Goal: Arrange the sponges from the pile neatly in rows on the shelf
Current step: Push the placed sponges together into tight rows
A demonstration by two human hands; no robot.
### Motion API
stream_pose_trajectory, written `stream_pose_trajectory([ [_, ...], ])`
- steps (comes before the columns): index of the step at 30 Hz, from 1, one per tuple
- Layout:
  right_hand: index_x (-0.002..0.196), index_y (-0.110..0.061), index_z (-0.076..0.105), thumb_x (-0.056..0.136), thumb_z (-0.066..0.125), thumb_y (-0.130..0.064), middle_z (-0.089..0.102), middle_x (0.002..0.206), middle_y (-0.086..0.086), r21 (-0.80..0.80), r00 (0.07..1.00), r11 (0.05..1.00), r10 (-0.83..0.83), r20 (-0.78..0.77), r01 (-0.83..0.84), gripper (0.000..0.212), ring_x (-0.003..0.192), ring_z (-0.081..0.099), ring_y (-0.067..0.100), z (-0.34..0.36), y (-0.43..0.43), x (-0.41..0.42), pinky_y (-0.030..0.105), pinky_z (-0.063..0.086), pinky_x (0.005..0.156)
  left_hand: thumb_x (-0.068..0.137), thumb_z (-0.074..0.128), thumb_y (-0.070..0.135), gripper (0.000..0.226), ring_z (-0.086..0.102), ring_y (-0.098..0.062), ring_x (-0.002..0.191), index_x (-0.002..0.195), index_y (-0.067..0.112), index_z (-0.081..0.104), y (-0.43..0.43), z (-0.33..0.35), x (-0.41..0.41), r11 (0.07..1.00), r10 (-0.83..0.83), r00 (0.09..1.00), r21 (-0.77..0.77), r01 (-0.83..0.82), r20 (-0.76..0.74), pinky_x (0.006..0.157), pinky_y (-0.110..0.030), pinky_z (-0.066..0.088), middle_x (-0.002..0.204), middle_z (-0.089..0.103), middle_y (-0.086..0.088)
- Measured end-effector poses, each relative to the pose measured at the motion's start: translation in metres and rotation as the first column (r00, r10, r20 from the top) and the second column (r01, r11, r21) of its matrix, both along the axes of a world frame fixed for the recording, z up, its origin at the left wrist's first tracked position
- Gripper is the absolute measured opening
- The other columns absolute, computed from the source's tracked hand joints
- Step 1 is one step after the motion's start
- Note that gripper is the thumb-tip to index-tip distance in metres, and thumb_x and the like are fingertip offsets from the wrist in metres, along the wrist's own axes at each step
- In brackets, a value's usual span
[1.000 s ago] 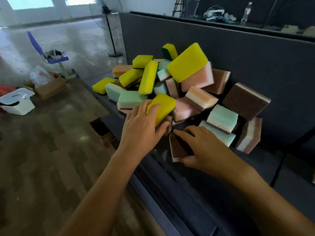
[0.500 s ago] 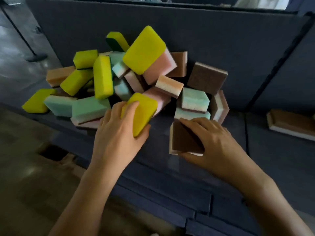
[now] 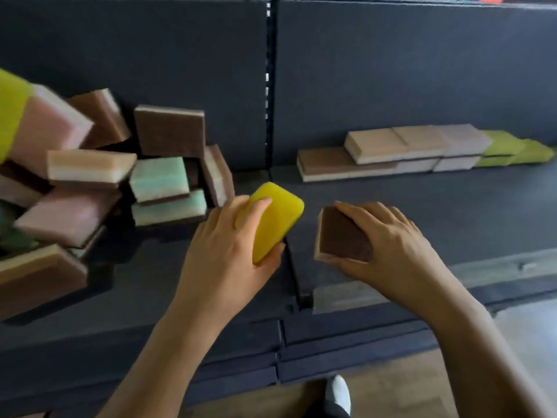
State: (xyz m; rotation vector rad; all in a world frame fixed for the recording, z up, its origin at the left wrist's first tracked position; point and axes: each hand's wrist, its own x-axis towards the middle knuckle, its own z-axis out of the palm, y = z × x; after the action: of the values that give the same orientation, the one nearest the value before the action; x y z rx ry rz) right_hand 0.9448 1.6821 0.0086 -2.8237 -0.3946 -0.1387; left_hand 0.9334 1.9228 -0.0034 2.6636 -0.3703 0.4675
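My left hand [image 3: 223, 251] grips a yellow sponge [image 3: 275, 220] above the dark shelf [image 3: 437, 212], near its middle seam. My right hand [image 3: 388, 245] holds a brown sponge [image 3: 339, 236] with a pale underside, just right of the seam. The pile of sponges [image 3: 90, 182], brown, pink, mint and yellow, lies on the left half of the shelf against the back panel. At the back right, a row of stacked sponges [image 3: 422, 149] runs along the panel, brown and beige on the left, yellow-green at the right end.
A dark back panel [image 3: 391, 70] with a vertical slotted post [image 3: 267, 86] rises behind the shelf. The shelf's front edge steps down to a wooden floor. My shoe [image 3: 339, 393] shows at the bottom.
Both hands have carried their sponges rightwards away from the pile, across the shelf's seam. The view has swung right, bringing the arranged row into sight.
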Motion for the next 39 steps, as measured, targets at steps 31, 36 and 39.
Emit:
stream_pose_trajectory([
  [31,0.144,-0.032,0.041,0.071,0.038,-0.081,0.053,0.132,-0.004,0.013,0.982,0.982,0.188,0.019,-0.188,0.088,0.117,0.049,0.023,0.014,-0.212,0.096,0.042,0.044,0.093,0.077,0.066,0.049,0.061,0.061,-0.026,0.101,0.127,0.023,0.044,-0.235,-0.039,0.072,0.987,0.066,0.977,0.159,-0.034,-0.201,0.08,-0.039,0.05,0.123,0.054,-0.002],
  [36,0.145,-0.034,0.038,0.076,0.049,-0.076,0.052,0.132,-0.007,-0.001,0.969,0.969,0.247,0.011,-0.247,0.081,0.118,0.048,0.02,0.008,-0.198,0.1,0.037,0.042,0.094,0.076,0.054,0.062,0.069,0.056,-0.025,0.112,0.134,0.028,0.039,-0.228,-0.039,0.069,0.989,0.05,0.974,0.143,-0.018,-0.22,0.089,-0.041,0.048,0.131,0.049,0.0],
  [39,0.145,-0.033,0.039,0.075,0.043,-0.077,0.052,0.132,-0.007,-0.003,0.967,0.967,0.253,0.015,-0.253,0.083,0.118,0.048,0.021,0.009,-0.19,0.102,0.037,0.041,0.093,0.076,0.053,0.068,0.076,0.049,-0.024,0.125,0.138,0.031,0.031,-0.219,-0.037,0.067,0.995,0.021,0.974,0.097,0.0,-0.224,0.097,-0.041,0.043,0.141,0.044,0.0],
])
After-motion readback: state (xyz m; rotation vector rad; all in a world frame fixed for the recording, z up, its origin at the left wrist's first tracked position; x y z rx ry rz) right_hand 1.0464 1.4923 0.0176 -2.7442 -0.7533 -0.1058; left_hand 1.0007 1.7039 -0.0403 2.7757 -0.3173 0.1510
